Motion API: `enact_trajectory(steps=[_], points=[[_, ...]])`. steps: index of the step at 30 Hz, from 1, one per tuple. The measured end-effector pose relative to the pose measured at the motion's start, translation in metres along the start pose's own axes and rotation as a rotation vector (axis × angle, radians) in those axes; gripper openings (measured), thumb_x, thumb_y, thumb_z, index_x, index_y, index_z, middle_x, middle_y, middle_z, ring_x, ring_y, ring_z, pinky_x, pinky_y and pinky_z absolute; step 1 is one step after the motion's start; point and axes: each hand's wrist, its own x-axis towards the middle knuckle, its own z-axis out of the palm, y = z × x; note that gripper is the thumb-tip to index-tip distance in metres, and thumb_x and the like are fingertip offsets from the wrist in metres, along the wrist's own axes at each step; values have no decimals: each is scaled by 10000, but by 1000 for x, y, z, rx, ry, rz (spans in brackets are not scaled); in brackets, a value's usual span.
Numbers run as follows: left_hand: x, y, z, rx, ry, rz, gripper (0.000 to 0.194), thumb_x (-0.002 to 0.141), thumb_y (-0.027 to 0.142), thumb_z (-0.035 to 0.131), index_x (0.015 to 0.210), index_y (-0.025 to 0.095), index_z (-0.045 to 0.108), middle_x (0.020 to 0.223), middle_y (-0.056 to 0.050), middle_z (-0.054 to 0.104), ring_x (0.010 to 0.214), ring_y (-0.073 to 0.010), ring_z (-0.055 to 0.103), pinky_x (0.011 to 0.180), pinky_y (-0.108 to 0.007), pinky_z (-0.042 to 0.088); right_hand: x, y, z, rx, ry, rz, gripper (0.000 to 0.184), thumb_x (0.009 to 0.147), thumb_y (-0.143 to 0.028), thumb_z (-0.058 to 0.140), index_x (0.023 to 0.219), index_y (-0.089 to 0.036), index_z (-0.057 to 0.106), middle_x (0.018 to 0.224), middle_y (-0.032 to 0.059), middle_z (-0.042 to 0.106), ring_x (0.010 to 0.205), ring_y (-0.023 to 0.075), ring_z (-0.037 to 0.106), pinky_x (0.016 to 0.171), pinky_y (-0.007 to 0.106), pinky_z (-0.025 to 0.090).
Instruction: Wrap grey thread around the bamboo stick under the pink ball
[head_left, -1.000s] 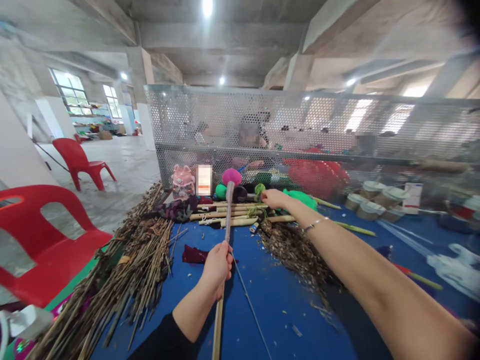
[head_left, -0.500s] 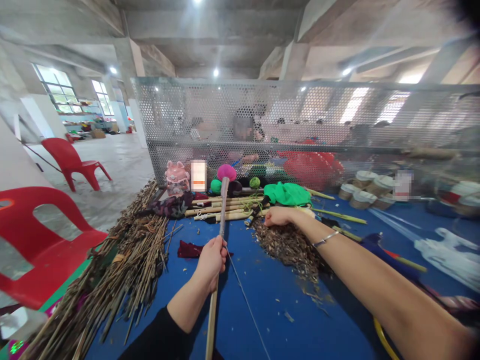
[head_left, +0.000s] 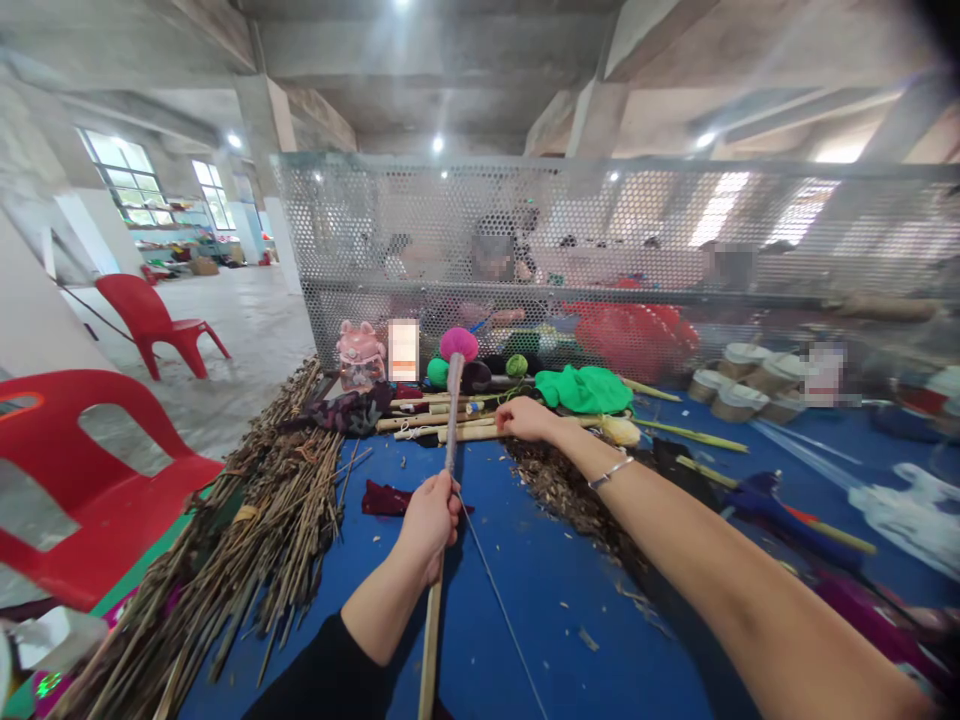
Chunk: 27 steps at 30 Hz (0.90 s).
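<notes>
My left hand (head_left: 431,528) is closed around a long, thin stick (head_left: 432,630), which stands tilted away from me. Its upper part is wrapped in a greyish covering (head_left: 454,415). A pale thread (head_left: 499,598) trails from that hand toward the front edge. My right hand (head_left: 527,418) reaches over cut bamboo pieces (head_left: 469,433) with curled fingers. By its fingertips lies a small piece with a blue and white band (head_left: 475,407); whether I grip it is unclear. A green yarn ball (head_left: 516,364), a magenta ball (head_left: 459,344) and a green cloth (head_left: 585,388) lie behind.
Dry stalks (head_left: 262,540) cover the left of the blue table (head_left: 517,660). Dark plant scraps (head_left: 570,500) lie under my right forearm. A perforated metal screen (head_left: 420,230) stands behind, with people beyond. Lidded tubs (head_left: 739,400) and a plastic bag (head_left: 907,520) are right; red chairs (head_left: 97,480) left.
My right hand let go of the green yarn, came toward me over the plant scraps, then went left to the bamboo. The banded piece shifted left. My left hand kept its hold.
</notes>
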Motion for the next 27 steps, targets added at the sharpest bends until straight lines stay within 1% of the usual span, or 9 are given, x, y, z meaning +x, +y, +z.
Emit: enact_trajectory(steps=[3,6,9,13,17,21,24,26,27], points=[[0,0,0,1,2,1,281,828,454,423,747,186,445,476,90,331,354,-36,218,353,-168,110,-19,-14,13,4,-42,-140,331,751,-219,532,1049,-207,676,1092,34,667,1011,189,590,858,215,409],[0,0,0,4,0,7,286,824,462,433,745,187,442,479,91,336,357,-34,217,358,-165,118,-37,-10,21,-23,-48,-159,406,794,-271,516,1181,-188,606,1255,79,572,1147,223,515,960,273,359],[-1,1,1,13,-4,4,294,825,468,434,741,187,440,480,91,341,355,-33,222,358,-165,127,-53,7,18,-49,-69,-77,380,804,-272,504,1150,-174,629,1200,117,606,1097,247,556,925,313,393],[-2,1,1,23,-4,-3,304,827,478,427,739,188,435,471,96,329,348,-32,210,357,-168,117,-67,16,9,-67,-81,-8,343,818,-309,494,1102,-202,655,1121,108,653,1042,252,591,880,324,416],[-2,-1,2,30,-9,-4,299,826,475,424,744,187,434,472,96,326,348,-33,214,359,-167,111,-66,-2,5,-71,-6,-6,341,864,-355,439,1105,-225,643,1189,93,617,1123,249,536,934,353,362],[-3,-4,3,48,-33,-3,313,809,491,445,739,187,437,477,96,325,350,-33,218,355,-164,117,-61,-27,2,7,159,111,397,888,-396,391,910,-142,695,1001,160,673,1052,296,560,941,397,337],[-5,-7,4,68,-56,4,323,798,504,454,735,187,442,481,96,328,347,-31,227,352,-160,116,-69,-48,8,270,272,174,358,868,-282,441,1180,-145,549,1087,141,627,1004,239,570,881,342,398],[-7,-9,6,82,-71,10,337,787,519,462,735,187,445,484,97,336,345,-30,235,352,-157,118,-80,-66,20,724,222,165,511,811,-243,535,1300,-206,390,1181,106,561,961,183,573,801,293,450],[-8,-10,6,89,-78,16,348,779,530,470,732,186,446,483,96,343,343,-29,239,352,-157,121,-87,-75,27,1015,154,155,524,793,-275,568,1281,-234,380,1174,91,550,931,165,577,760,283,469]])
